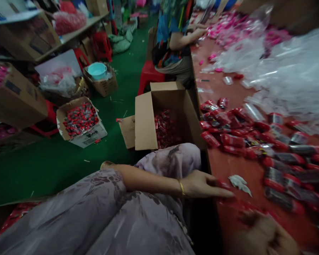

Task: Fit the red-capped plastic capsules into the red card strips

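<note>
- Left hand (199, 186) reaches over the near edge of the desk (227, 164), thumb and fingers spread apart. Blurred red pieces (247, 207) show at its fingertips; cannot tell whether it grips one.
- Right hand (267, 233) is low in view, over the desk, heavily blurred. Cannot tell whether its fingers are apart, together or clamped on anything.
- Red pieces run between the two hands, from the left fingertips down and rightward toward the right hand. Their long axes are lost in blur.
- Packets (275, 179), red with dark middles, lie heaped on the desk, up and right of both hands.
- Nearest heap edge to the right hand: a packet (283, 200) above and slightly right of it, long axis running across the view, dipping rightward. By judgement, the right hand is the nearer one here.
- From the left hand, the heap's closest outlying packet (210, 139) lies almost straight up the view, well apart, its axis slanting down to the right.
- White scrap (239, 184) lies between left hand and heap.
</note>
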Available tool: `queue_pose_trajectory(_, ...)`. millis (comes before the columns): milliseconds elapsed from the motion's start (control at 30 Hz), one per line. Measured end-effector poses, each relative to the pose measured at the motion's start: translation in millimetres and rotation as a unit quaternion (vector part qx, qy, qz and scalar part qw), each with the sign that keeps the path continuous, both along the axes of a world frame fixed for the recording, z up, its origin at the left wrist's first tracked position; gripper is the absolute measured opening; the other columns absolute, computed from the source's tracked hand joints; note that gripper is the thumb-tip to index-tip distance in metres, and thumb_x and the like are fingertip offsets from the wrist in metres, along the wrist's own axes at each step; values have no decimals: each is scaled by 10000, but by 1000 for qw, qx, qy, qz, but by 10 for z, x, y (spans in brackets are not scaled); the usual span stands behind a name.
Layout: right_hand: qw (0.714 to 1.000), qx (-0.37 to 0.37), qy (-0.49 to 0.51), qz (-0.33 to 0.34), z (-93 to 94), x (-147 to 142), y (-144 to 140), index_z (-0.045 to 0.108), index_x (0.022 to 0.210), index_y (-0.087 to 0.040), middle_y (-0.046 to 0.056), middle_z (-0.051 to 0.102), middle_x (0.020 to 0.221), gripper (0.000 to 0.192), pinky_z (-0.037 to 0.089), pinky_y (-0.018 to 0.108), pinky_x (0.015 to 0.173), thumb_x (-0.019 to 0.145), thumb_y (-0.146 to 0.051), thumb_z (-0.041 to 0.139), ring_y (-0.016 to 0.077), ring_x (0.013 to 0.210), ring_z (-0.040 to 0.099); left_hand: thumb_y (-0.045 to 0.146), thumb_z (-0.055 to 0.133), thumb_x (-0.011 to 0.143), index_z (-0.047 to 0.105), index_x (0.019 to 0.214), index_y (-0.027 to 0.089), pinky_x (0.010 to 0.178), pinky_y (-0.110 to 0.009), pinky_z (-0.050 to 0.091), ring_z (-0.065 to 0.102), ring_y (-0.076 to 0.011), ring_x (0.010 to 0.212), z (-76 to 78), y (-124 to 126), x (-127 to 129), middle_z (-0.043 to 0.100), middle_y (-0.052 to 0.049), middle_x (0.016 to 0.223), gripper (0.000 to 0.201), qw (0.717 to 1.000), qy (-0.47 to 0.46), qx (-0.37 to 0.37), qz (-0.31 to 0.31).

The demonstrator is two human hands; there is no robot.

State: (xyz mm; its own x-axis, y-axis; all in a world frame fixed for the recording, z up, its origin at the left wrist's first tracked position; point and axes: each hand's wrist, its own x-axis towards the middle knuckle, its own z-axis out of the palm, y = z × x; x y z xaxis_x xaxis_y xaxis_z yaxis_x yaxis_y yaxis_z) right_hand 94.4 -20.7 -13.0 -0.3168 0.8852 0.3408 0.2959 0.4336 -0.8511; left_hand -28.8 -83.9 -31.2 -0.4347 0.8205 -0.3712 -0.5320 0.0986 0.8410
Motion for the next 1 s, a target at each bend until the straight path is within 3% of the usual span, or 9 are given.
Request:
queue_pose_trajectory(133, 998, -2, 57, 16, -61, -514, -57, 589, 676, -201, 8, 548, 577, 178, 454, 331, 577, 794, -317, 523, 176, 529, 536, 533, 766, 519, 697, 801, 97, 826, -318, 454, 568, -141, 734, 113, -377, -119, 664, -45, 791, 524, 993, 22, 27, 110)
queue_pose_trajectory(233, 994, -12, 37, 98, -133, -778, -62, 585, 694, -180, 4, 558, 583, 253, 447, 285, 573, 817, -376, 483, 148, 535, 538, 539, 754, 551, 695, 719, 109, 754, -296, 466, 571, -131, 679, 250, -774, -210, 666, -44, 720, 466, 969, 89, 40, 225)
queue_pose_trajectory(333, 981, -28, 28, 188, -264, -1065, -90, 595, 736, -162, 4, 577, 611, 324, 436, 258, 557, 820, -448, 468, 123, 515, 522, 482, 772, 573, 700, 683, 116, 722, -262, 461, 575, -117, 663, 289, -1223, -275, 676, -34, 690, 388, 921, 151, 29, 357)
queue_pose_trajectory(467, 957, -60, -18, 283, -501, -1406, -171, 602, 741, -154, 18, 598, 614, 379, 430, 256, 543, 779, -518, 505, 130, 509, 525, 425, 795, 568, 703, 696, 120, 659, -231, 457, 581, -101, 622, 227, -1750, -293, 686, -21, 676, 343, 856, 143, 10, 497)
queue_pose_trajectory(667, 925, -65, -111, 357, -804, -1459, -241, 627, 776, -157, 48, 651, 665, 423, 442, 269, 606, 765, -554, 481, 151, 570, 551, 394, 832, 498, 689, 674, 132, 633, -212, 469, 586, -90, 584, 134, -2254, -440, 676, 3, 634, 347, 780, 128, 16, 612)
queue_pose_trajectory(800, 912, -52, -202, 353, -887, -1473, -246, 632, 808, -171, 56, 666, 695, 424, 443, 281, 640, 769, -554, 452, 171, 610, 577, 441, 824, 468, 668, 656, 124, 568, -208, 448, 574, -97, 556, -119, -2610, -709, 655, 0, 603, 400, 748, 129, -29, 650)
queue_pose_trajectory(900, 902, -23, -274, 334, -910, -1621, -296, 631, 917, -172, 76, 691, 799, 454, 449, 296, 677, 773, -564, 452, 198, 702, 615, 497, 752, 559, 673, 707, 130, 589, -228, 446, 579, -115, 586, -481, -2894, -875, 667, -16, 646, 404, 747, 171, -114, 632)
queue_pose_trajectory(1000, 857, 27, -381, 347, -981, -1870, -436, 578, 1112, -156, 117, 685, 1028, 523, 455, 323, 762, 790, -554, 476, 238, 887, 640, 500, 679, 632, 667, 664, 143, 595, -250, 438, 585, -145, 600, -911, -3076, -910, 663, -28, 623, 359, 762, 219, -221, 568)
